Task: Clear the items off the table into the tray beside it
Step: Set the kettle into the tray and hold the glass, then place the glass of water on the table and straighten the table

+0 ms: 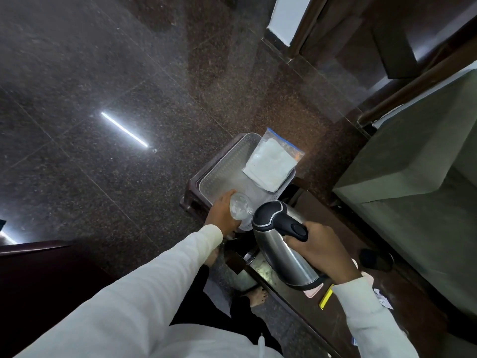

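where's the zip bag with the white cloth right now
Head view, centre-right: the clear zip bag with white cloth rests on the far right corner of the perforated white plastic tray, beyond both hands.

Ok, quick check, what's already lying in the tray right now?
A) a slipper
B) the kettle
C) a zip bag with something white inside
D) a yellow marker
C: the zip bag lies across the tray's far end, while the right hand holds the kettle above the table.

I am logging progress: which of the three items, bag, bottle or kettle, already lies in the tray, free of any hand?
The plastic bag, resting against the tray's far corner. The left hand grips the bottle; the right hand holds the kettle.
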